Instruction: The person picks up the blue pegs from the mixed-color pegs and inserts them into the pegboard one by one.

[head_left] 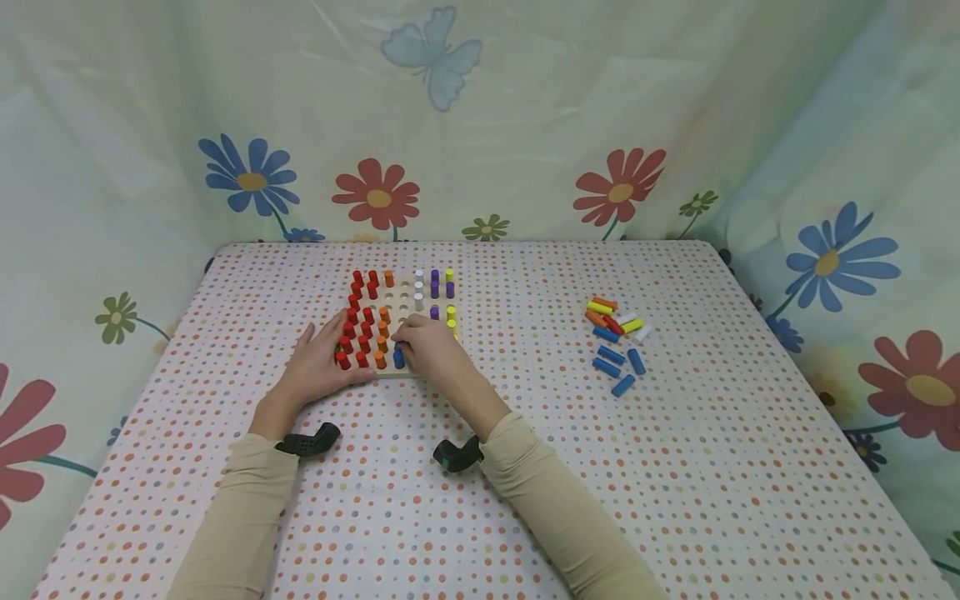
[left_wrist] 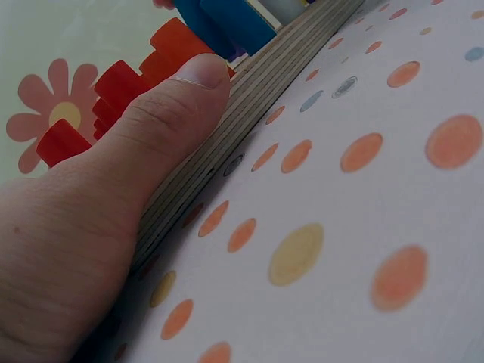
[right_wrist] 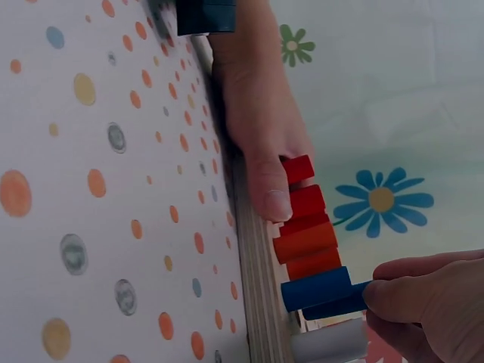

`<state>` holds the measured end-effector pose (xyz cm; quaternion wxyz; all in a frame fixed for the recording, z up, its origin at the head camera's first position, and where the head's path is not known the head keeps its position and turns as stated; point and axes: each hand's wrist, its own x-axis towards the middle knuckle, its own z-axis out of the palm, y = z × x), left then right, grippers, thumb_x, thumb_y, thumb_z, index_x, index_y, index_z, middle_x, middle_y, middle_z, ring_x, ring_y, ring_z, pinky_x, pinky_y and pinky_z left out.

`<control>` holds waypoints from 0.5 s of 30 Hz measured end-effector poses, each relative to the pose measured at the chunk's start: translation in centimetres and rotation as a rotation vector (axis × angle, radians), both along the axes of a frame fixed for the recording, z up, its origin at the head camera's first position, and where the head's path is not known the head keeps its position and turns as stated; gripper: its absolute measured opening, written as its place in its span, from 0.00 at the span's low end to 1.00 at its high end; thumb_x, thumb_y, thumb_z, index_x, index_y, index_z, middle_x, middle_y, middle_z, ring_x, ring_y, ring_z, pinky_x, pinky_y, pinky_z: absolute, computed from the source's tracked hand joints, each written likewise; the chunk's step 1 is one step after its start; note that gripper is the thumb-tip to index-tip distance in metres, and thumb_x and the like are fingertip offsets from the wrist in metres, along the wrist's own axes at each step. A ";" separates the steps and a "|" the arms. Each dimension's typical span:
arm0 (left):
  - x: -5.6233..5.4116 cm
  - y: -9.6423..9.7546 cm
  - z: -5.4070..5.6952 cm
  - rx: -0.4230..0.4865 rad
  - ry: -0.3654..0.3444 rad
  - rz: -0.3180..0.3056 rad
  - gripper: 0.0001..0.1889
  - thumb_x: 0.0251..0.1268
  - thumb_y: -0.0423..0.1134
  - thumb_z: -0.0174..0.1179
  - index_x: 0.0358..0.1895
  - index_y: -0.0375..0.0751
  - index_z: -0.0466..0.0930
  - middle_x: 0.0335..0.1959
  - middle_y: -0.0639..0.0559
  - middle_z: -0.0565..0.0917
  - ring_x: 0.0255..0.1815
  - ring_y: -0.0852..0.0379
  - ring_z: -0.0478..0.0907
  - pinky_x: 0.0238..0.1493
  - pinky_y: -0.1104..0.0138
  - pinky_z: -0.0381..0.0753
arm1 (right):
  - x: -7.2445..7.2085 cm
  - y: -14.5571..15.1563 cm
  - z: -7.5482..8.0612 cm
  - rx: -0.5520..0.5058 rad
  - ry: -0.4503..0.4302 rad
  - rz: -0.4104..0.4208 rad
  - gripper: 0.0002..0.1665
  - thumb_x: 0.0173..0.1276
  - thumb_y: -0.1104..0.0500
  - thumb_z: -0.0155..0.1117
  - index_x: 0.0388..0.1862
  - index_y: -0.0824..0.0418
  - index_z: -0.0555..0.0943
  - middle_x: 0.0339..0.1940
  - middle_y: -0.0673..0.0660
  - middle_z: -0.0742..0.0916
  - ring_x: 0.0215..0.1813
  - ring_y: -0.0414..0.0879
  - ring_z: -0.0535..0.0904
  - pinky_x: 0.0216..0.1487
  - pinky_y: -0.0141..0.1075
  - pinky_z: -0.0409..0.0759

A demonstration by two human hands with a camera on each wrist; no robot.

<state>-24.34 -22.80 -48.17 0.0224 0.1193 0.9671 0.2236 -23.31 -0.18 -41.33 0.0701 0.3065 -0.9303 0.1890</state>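
Note:
A wooden pegboard [head_left: 397,375] holds rows of coloured pegs: red at the left, then orange, blue, white, purple and yellow. My left hand [head_left: 318,362] holds the board at its left front corner, the thumb [left_wrist: 174,113] lying along the front edge. Over the board's middle, my right hand [head_left: 431,346] pinches the top of a blue peg [right_wrist: 340,304] between thumb and fingertips. That peg stands just behind another blue peg [right_wrist: 314,289] in the front row. Its lower end is hidden behind the front peg.
To the right on the dotted tablecloth [head_left: 712,467] lies a loose pile of pegs, with several blue pegs [head_left: 607,367] nearest the front and orange, yellow, red and white ones behind. A flowered curtain [head_left: 525,125] hangs behind the table.

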 end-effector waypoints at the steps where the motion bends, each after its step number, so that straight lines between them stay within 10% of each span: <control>1: 0.0 0.0 0.0 0.001 0.000 -0.001 0.64 0.42 0.75 0.61 0.76 0.39 0.40 0.78 0.44 0.46 0.77 0.41 0.48 0.75 0.44 0.33 | 0.0 0.0 -0.1 -0.002 0.002 0.004 0.11 0.68 0.63 0.61 0.45 0.60 0.86 0.43 0.53 0.86 0.48 0.43 0.83 0.51 0.27 0.81; 15: 0.1 0.1 0.1 0.002 0.002 0.000 0.64 0.43 0.74 0.61 0.76 0.39 0.40 0.78 0.43 0.47 0.77 0.41 0.48 0.76 0.44 0.34 | 0.0 -0.3 -0.5 0.039 0.000 -0.018 0.12 0.67 0.63 0.61 0.47 0.60 0.86 0.46 0.53 0.86 0.50 0.43 0.83 0.54 0.28 0.80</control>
